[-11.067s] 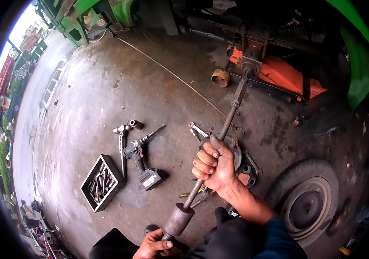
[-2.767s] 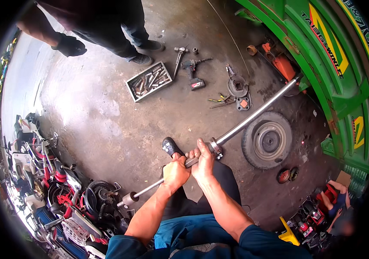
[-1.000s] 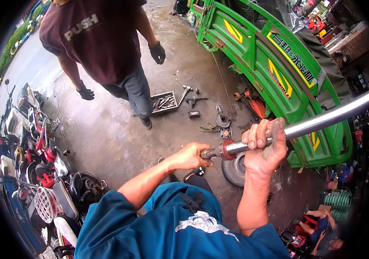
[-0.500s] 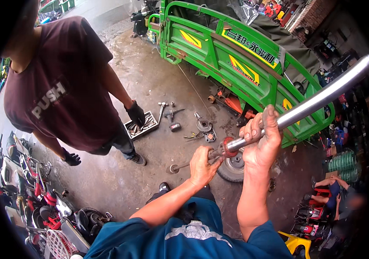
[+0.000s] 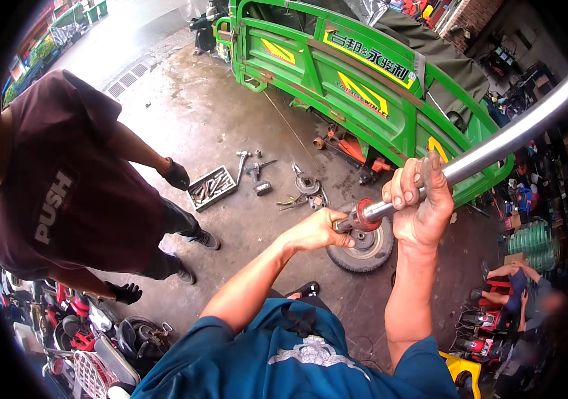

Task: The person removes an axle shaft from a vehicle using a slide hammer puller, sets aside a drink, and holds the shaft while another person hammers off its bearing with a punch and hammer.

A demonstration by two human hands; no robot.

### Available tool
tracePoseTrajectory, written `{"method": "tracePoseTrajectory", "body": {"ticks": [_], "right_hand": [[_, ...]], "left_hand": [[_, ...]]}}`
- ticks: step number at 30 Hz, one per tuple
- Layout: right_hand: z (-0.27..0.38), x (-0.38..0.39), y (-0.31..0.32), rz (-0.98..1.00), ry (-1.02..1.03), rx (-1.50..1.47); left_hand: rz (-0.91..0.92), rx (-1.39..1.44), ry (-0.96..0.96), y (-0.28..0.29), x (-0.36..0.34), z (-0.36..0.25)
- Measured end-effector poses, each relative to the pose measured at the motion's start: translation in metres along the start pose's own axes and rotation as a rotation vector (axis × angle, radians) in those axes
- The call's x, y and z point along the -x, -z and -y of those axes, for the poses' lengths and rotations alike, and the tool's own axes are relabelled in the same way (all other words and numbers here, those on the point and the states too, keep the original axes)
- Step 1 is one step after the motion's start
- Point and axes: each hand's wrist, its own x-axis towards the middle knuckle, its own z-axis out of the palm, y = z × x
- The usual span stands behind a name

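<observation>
A long shiny steel shaft [image 5: 510,136] slants up to the far right in front of me. My right hand [image 5: 422,203] wraps round its lower part, palm toward me. Just left of that hand, a rusty red-brown collar [image 5: 365,214] sits around the shaft. Beyond the collar, my left hand [image 5: 320,231] grips the thinner, darker end [image 5: 342,226], its fingers closed on it. The left hand hides what lies past that end. Below and behind the collar, a wheel with a tyre [image 5: 364,256] lies flat on the floor.
A person in a dark red shirt and black gloves stands at left. Near them lie a tool tray [image 5: 212,187], a hammer [image 5: 242,163], a cordless drill [image 5: 259,178] and loose metal parts [image 5: 307,184]. A green cargo tricycle bed [image 5: 337,66] stands ahead; parked motorbikes fill the lower left.
The thin rod with a round end that stuck out left of my left hand no longer shows. My view has shifted, and both hands keep hold of the shaft.
</observation>
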Motion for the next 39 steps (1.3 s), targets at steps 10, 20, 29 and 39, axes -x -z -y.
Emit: {"method": "tracePoseTrajectory", "body": {"ticks": [10,20,29,39], "right_hand": [[0.006,-0.012,-0.005,-0.071,-0.004,-0.025],[-0.001,-0.009,-0.025,-0.112,-0.039,0.024],[-0.003,-0.012,-0.027,-0.106,-0.04,-0.029],[0.0,-0.006,-0.03,-0.15,-0.041,-0.088]], "left_hand": [[-0.14,-0.024,-0.105,-0.016,-0.017,0.016],[-0.707,-0.192,-0.238,-0.038,-0.013,0.036],[-1.019,-0.323,-0.243,-0.059,-0.003,0.032],[-1.019,-0.366,-0.374,-0.053,0.012,0.046]]}}
